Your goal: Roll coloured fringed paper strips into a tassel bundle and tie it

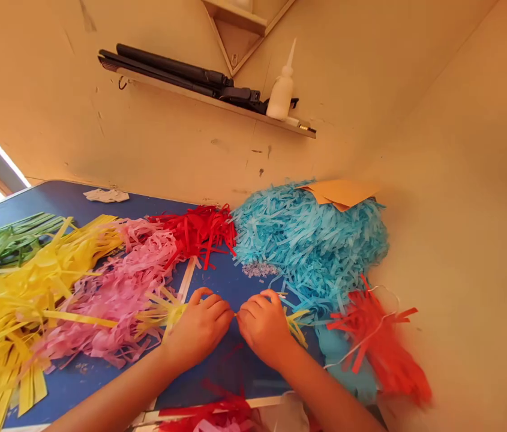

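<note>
My left hand (pixel 201 330) and my right hand (pixel 266 330) meet over the middle of the blue table, both with fingers curled closed. Between them they pinch a yellow paper tassel (pixel 163 313). Its cut strips fan out beyond the left hand, and more yellow strips show behind the right. Only a tiny bit of the tassel's middle is visible at the fingertips; my fingers hide the rest. Just left of my left hand lies a pile of pink paper fringe (pixel 113 300). Beyond my right hand is a large light-blue fringed paper heap (pixel 311 240).
Yellow fringe (pixel 32 294), green fringe (pixel 14 237) and red fringe (pixel 199 231) cover the table (pixel 77 201). Orange-red tassels (pixel 383 345) with white string hang at right. Orange paper (pixel 341 191) tops the blue heap. A wall shelf (pixel 163 87) holds a white bottle (pixel 281 93).
</note>
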`<move>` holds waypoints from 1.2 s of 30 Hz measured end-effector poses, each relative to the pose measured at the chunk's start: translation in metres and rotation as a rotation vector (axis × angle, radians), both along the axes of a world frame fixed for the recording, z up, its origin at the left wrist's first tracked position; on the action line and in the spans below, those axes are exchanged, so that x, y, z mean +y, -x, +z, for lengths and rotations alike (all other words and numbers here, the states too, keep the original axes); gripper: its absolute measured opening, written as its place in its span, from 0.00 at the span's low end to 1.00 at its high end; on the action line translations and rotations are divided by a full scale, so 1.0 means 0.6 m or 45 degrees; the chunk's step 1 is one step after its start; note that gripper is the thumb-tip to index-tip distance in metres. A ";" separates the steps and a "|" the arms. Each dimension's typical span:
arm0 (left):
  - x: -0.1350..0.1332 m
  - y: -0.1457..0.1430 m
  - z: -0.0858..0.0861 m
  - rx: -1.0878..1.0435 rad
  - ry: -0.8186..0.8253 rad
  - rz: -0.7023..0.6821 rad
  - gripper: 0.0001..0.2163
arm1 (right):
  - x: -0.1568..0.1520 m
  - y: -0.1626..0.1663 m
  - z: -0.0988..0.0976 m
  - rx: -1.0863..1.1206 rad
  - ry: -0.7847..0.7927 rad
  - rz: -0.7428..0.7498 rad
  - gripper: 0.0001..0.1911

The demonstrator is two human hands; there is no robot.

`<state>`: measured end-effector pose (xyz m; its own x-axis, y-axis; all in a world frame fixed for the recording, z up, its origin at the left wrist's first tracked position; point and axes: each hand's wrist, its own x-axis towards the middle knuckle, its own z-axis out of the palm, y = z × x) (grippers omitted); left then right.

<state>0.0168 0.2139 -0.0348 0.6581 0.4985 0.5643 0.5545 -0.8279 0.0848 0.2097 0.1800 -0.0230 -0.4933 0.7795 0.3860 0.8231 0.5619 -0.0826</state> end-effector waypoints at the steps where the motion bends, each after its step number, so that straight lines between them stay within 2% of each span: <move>1: -0.009 0.007 0.021 -0.083 -0.059 -0.013 0.06 | -0.013 0.003 0.027 0.153 0.056 -0.033 0.10; 2: -0.021 0.015 0.043 -0.162 -0.103 -0.036 0.06 | -0.026 0.005 0.054 0.331 0.147 -0.050 0.10; 4: -0.050 0.027 0.084 -0.258 -0.160 -0.094 0.07 | -0.049 0.006 0.101 0.676 0.452 0.013 0.11; 6: -0.079 0.032 0.111 -0.329 -0.158 -0.123 0.08 | -0.062 0.005 0.126 1.012 0.796 0.121 0.10; 9: -0.115 0.025 0.124 -0.478 -0.088 -0.081 0.08 | -0.071 0.010 0.120 1.422 1.211 0.177 0.13; 11: -0.130 0.016 0.118 -0.608 -0.020 -0.013 0.08 | -0.078 0.022 0.099 1.625 1.365 0.141 0.15; 13: -0.140 0.008 0.106 -0.725 0.096 0.080 0.07 | -0.087 0.037 0.077 1.808 1.383 0.087 0.17; 16: -0.151 0.002 0.088 -0.834 0.362 0.180 0.06 | -0.101 0.055 0.049 2.003 1.269 0.031 0.17; 21: -0.165 -0.004 0.076 -0.995 0.697 0.129 0.09 | -0.108 0.065 0.033 2.169 1.205 0.010 0.14; 25: -0.163 -0.006 0.075 -0.995 0.834 0.073 0.06 | -0.112 0.068 0.038 2.119 1.067 0.138 0.11; 28: -0.152 0.017 0.068 -1.010 0.836 0.069 0.04 | -0.089 0.053 0.037 1.857 0.987 0.177 0.09; 30: -0.143 0.049 0.066 -1.151 0.835 0.208 0.04 | -0.041 0.026 0.030 1.407 0.864 -0.002 0.06; 32: -0.133 0.081 0.068 -1.374 0.845 0.402 0.08 | 0.028 -0.009 0.015 0.809 0.671 -0.381 0.05; 34: -0.121 0.099 0.074 -1.367 0.903 0.451 0.10 | 0.101 -0.041 -0.004 0.626 0.602 -0.521 0.08; 36: -0.108 0.095 0.078 -1.101 0.996 0.369 0.11 | 0.158 -0.056 -0.024 0.489 0.587 -0.570 0.08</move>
